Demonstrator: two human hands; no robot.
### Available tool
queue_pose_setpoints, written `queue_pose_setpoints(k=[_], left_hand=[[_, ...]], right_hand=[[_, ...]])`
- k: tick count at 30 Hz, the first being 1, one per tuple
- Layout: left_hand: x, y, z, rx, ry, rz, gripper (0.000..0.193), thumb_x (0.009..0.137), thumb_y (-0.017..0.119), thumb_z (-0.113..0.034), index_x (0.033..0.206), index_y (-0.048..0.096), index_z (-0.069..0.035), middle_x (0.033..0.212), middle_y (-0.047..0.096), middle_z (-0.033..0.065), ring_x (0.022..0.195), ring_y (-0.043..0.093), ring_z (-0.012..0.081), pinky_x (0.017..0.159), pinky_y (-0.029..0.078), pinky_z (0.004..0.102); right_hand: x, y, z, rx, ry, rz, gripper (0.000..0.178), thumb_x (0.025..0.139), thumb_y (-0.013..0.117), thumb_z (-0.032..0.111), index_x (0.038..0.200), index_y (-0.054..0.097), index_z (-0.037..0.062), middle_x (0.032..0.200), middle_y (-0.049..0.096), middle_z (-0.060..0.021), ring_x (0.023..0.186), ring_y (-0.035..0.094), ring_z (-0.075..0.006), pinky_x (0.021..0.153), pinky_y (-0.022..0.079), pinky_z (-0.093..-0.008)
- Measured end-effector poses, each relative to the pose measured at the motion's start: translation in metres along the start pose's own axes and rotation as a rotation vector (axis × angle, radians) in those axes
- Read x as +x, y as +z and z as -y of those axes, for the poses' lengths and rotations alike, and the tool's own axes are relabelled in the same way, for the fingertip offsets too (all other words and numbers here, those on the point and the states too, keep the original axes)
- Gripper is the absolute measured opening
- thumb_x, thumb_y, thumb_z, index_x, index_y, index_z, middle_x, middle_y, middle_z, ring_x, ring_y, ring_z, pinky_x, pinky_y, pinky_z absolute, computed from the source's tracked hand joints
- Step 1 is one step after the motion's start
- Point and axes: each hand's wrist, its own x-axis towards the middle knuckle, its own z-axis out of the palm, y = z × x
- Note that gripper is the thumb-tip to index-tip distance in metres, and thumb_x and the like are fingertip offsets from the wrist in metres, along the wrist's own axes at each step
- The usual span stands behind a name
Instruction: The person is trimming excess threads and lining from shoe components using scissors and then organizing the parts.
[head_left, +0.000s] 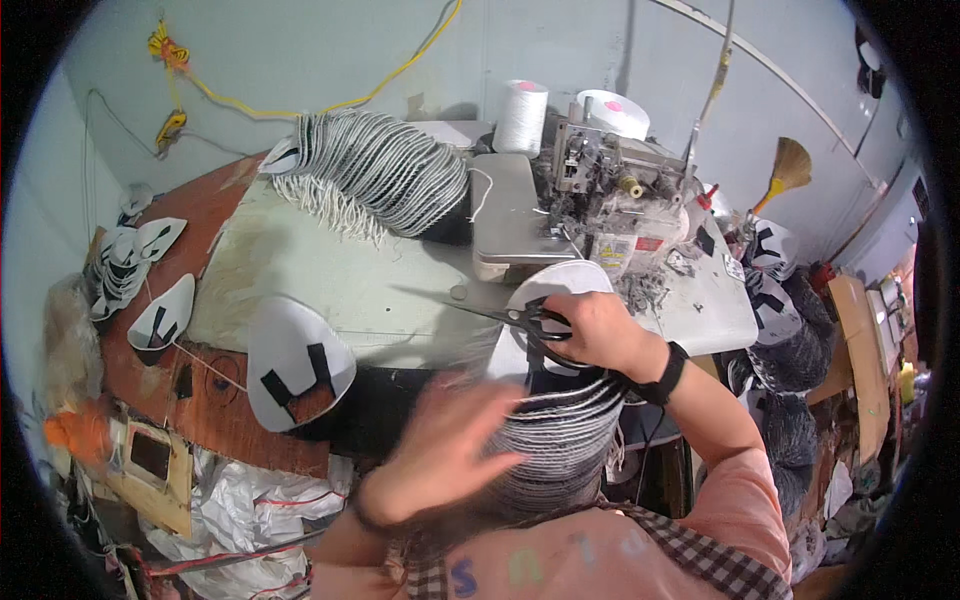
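Scissors out over the table edge!
Right hand [600, 330] grips black scissors [525, 320], blades pointing nine o'clock; blurred left hand [445, 445] spread open on the stacked pieces [565, 440].

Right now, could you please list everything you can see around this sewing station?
sewing machine: one, grey-white, back of the table
thread cones: two, white, behind the machine
stack of cut pieces: one long row, white and black, left of the machine
stack in the lap: one, white and black, under the hands
loose pieces: several, white with black strips, left table edge
scissors: one pair, black-handled
broom: one, straw-coloured, right wall
cord: one, yellow, on the wall
right hand: holds the scissors
left hand: blurred, open, over the lap stack
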Motion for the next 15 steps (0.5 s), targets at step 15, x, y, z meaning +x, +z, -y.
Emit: queue_pose_setpoints(k=[15], left_hand=[[-0.043, -0.048, 0.008, 0.171, -0.454, -0.640, 0.042, 0.074, 0.067, -0.012, 0.112, 0.059, 0.002, 0.109, 0.062, 0.0155, 0.101, 0.059, 0.0243, 0.090, 0.044, 0.0361]], right_hand=[[-0.003, -0.011, 0.001, 0.217, 0.021, -0.254, 0.034, 0.072, 0.068, 0.021, 0.098, 0.059, 0.0015, 0.076, 0.063, -0.0172, 0.068, 0.062, -0.0316, 0.062, 0.050, -0.0379]])
